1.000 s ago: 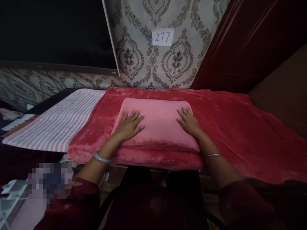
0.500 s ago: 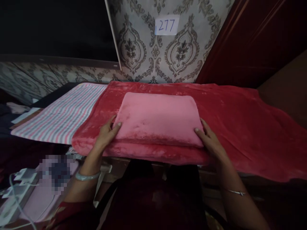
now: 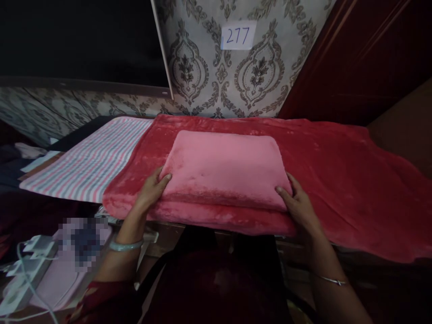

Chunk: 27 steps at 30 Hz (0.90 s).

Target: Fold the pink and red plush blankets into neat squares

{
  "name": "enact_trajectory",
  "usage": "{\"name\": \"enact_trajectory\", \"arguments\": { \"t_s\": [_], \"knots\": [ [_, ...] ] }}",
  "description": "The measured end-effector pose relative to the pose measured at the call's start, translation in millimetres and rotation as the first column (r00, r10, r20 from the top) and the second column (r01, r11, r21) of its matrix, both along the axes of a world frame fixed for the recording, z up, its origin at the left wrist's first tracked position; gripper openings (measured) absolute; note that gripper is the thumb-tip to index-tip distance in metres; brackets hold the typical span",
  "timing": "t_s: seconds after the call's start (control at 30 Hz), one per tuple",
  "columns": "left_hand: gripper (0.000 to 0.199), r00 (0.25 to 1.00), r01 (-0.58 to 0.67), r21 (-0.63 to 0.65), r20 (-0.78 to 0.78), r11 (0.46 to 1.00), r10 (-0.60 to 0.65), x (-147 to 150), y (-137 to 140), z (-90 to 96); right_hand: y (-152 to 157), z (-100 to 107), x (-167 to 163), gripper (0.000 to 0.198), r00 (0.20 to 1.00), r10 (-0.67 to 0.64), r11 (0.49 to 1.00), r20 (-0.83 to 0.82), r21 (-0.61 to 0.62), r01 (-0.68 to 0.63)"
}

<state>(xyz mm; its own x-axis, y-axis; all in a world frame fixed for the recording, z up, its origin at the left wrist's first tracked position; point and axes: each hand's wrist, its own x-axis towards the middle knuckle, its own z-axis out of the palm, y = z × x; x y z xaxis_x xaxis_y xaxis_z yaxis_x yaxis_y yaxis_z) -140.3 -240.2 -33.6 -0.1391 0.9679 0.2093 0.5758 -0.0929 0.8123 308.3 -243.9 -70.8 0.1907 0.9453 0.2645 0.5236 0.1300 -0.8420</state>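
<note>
- At the near left, a white power strip (image 3: 29,274) with pale cables lies beside a pink surface, partly blurred out.
- Farther back on the left, a pink, grey and white striped cloth (image 3: 91,162) lies flat, its right side meeting a red plush blanket (image 3: 347,175).
- Your left hand (image 3: 151,190) is closed on the near left corner of a pink plush bundle (image 3: 224,164): thumb on top, the other fingers around the left edge, their tips hidden.
- The bundle sits in the middle, between your hands, resting on the blanket, its long near edge towards you.
- On the far patterned wall, beyond the bundle, a white card (image 3: 238,35) reads 277.
- Your right hand (image 3: 299,202) is closed on the near right corner in the same way, thumb on top, fingers around the side and partly out of sight.
- Right of that hand, the blanket spreads out to the edge of view.
</note>
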Motion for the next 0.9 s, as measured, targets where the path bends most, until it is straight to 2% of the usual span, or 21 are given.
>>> {"name": "enact_trajectory", "arguments": {
  "t_s": [0.2,0.33,0.4,0.5,0.57,0.63,0.7,0.77,0.83,0.9],
  "knots": [
    [0.077,0.993,0.014,-0.026,0.114,1.0,-0.011,4,-6,2.9,-8,-1,-4,0.071,1.0,-0.025,1.0,-0.015,-0.005,0.025],
    [0.075,0.996,-0.068,0.021,0.053,0.997,0.067,1,-13,-2.0,-12,-10,3,0.073,1.0,-0.023,0.998,0.018,0.06,0.022],
    [0.071,0.986,-0.15,0.106,-0.055,0.983,0.156,0,-19,-4.2,-17,-13,4,0.07,0.998,-0.017,0.993,0.06,0.122,0.01],
    [0.057,0.91,-0.215,0.349,-0.266,0.912,0.317,8,-33,-5.1,-27,-11,-5,0.059,0.979,-0.089,0.957,0.184,0.287,0.033],
    [0.045,0.863,-0.129,0.473,-0.379,0.871,0.334,23,-42,-4.3,-36,-6,-19,0.051,0.946,-0.183,0.915,0.268,0.399,0.064],
    [0.035,0.842,0.05,0.508,-0.485,0.86,0.238,41,-48,-3.8,-44,0,-37,0.045,0.906,-0.233,0.886,0.353,0.461,0.048],
    [0.03,0.806,0.229,0.494,-0.579,0.839,0.121,59,-48,-4.5,-49,5,-56,0.042,0.865,-0.195,0.887,0.461,0.46,-0.045],
    [0.03,0.765,0.346,0.46,-0.642,0.818,0.037,70,-44,-7.2,-50,6,-69,0.04,0.818,-0.112,0.894,0.564,0.416,-0.165],
    [0.033,0.739,0.403,0.402,-0.673,0.822,-0.033,72,-38,-11.4,-47,5,-76,0.042,0.781,-0.042,0.894,0.623,0.372,-0.248],
    [0.036,0.734,0.419,0.339,-0.672,0.842,-0.095,68,-32,-15.8,-44,2,-75,0.045,0.776,-0.002,0.897,0.631,0.343,-0.277]
  ]
}}
